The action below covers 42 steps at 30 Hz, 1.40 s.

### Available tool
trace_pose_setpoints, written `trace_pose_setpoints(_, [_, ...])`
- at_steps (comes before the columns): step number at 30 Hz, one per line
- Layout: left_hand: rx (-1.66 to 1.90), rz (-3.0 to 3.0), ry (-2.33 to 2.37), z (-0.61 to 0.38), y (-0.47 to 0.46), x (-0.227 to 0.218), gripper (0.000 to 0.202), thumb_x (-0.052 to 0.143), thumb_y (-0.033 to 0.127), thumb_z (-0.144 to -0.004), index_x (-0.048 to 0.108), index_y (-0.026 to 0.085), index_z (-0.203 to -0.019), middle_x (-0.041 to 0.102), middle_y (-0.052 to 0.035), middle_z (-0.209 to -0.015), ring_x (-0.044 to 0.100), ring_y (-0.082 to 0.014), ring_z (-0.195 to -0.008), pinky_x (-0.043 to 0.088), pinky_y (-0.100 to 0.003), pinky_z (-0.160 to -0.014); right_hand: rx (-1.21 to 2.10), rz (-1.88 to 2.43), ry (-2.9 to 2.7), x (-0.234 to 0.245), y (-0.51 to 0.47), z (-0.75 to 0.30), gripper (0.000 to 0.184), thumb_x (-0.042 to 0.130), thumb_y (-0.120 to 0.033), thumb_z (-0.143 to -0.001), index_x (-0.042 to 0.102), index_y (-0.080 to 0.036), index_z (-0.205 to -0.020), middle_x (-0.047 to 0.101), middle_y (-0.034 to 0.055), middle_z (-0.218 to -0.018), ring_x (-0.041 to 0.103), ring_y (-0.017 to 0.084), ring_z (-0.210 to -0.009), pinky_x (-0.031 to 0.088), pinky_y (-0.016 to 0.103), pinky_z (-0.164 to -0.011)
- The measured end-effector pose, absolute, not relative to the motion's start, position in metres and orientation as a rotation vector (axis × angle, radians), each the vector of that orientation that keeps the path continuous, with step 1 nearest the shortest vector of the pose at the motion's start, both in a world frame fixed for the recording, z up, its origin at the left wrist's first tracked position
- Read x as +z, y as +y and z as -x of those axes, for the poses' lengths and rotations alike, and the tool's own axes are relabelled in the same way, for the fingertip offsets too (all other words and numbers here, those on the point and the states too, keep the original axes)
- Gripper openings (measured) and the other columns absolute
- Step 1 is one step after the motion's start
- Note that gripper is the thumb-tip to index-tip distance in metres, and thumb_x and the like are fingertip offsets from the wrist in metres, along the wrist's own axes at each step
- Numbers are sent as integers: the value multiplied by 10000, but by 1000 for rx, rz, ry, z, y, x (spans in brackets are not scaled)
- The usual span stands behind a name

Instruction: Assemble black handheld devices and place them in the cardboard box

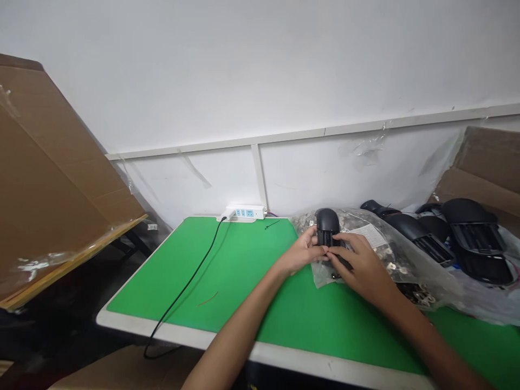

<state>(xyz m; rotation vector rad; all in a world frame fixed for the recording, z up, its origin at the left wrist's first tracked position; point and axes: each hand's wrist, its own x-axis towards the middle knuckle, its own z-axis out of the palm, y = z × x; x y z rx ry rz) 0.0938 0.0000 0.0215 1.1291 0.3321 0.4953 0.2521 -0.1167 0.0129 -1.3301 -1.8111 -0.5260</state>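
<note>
A black plastic housing (327,221) with a rounded top and a slotted, battery-bay-like recess is held upright between both hands, above the right half of the green table. My left hand (303,254) grips it from the left side, thumb across its lower front. From the right, my right hand (359,266) has its fingers closed at the housing's right edge and lower front. Whether a small part is pinched between the fingertips cannot be made out. Just behind the hands lies a clear plastic bag (400,262) full of small metal pieces.
More black housings (469,219) are piled at the right, partly on plastic bags. A white power strip (247,212) sits at the table's back edge; its black cable (195,275) crosses the green table (170,254). A thin copper-coloured wire (207,299) lies there. Cardboard (60,162) leans at left.
</note>
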Motion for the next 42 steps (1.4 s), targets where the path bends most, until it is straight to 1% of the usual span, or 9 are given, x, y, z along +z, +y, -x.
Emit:
trace_pose_setpoints(8, [495, -1136, 302, -95, 0, 19, 846, 1016, 380, -639, 583, 187, -1340, 734, -53, -1019, 701, -146, -802, 563, -293, -830, -440, 1340, -1789, 10, -116, -255, 162, 611, -246, -1011, 753, -228, -1086, 646, 141, -1253, 609, 316, -1164, 565, 523, -968])
trace_pose_setpoints(14, [507, -1132, 281, -96, 0, 19, 882, 1024, 358, -623, 581, 194, -1368, 734, -69, -1052, 702, -173, -874, 556, -305, -850, -412, 1345, -1821, 9, -117, -258, 147, 625, -255, -997, 725, -233, -1103, 623, 141, -1281, 591, 323, -1185, 549, 530, -987])
trace_pose_setpoints(18, [511, -1144, 292, -97, 0, 19, 890, 1015, 357, -620, 578, 193, -1377, 738, -79, -1068, 698, -174, -870, 545, -293, -826, -384, 1379, -1845, 8, -117, -258, 154, 630, -270, -996, 697, -240, -1130, 610, 143, -1289, 581, 333, -1194, 544, 553, -992])
trace_pose_setpoints(21, [507, -1154, 298, -96, 1, 19, 889, 1009, 335, -613, 573, 190, -1374, 738, -69, -1037, 689, -165, -850, 531, -280, -808, -371, 1402, -1847, 8, -118, -257, 166, 623, -282, -999, 655, -234, -1154, 601, 150, -1296, 576, 339, -1206, 537, 566, -1002])
trace_pose_setpoints(27, [505, -1156, 308, -96, 1, 19, 892, 998, 309, -604, 559, 193, -1372, 729, -55, -1022, 677, -162, -845, 520, -279, -799, -417, 1431, -1819, 7, -118, -255, 178, 614, -311, -998, 566, -216, -1140, 582, 175, -1309, 578, 344, -1220, 545, 540, -988])
trace_pose_setpoints(31, [498, -1162, 309, -96, 0, 21, 847, 997, 314, -603, 574, 200, -1328, 715, -52, -1029, 674, -160, -849, 522, -283, -807, -444, 1440, -1802, 5, -117, -255, 193, 601, -319, -998, 527, -211, -1140, 581, 184, -1294, 581, 349, -1230, 543, 531, -997])
trace_pose_setpoints(38, [495, -1202, 315, -97, 0, 21, 827, 982, 310, -610, 569, 191, -1317, 692, -34, -978, 642, -144, -802, 510, -277, -775, -507, 1465, -1788, 6, -118, -255, 175, 595, -348, -997, 521, -224, -1095, 595, 172, -1253, 598, 348, -1189, 552, 529, -969])
trace_pose_setpoints(42, [497, -1207, 325, -97, 0, 21, 846, 976, 305, -605, 554, 184, -1328, 682, -26, -960, 625, -132, -774, 503, -269, -751, -549, 1493, -1751, 5, -118, -255, 202, 611, -376, -990, 532, -222, -1093, 598, 176, -1250, 603, 357, -1173, 560, 536, -950])
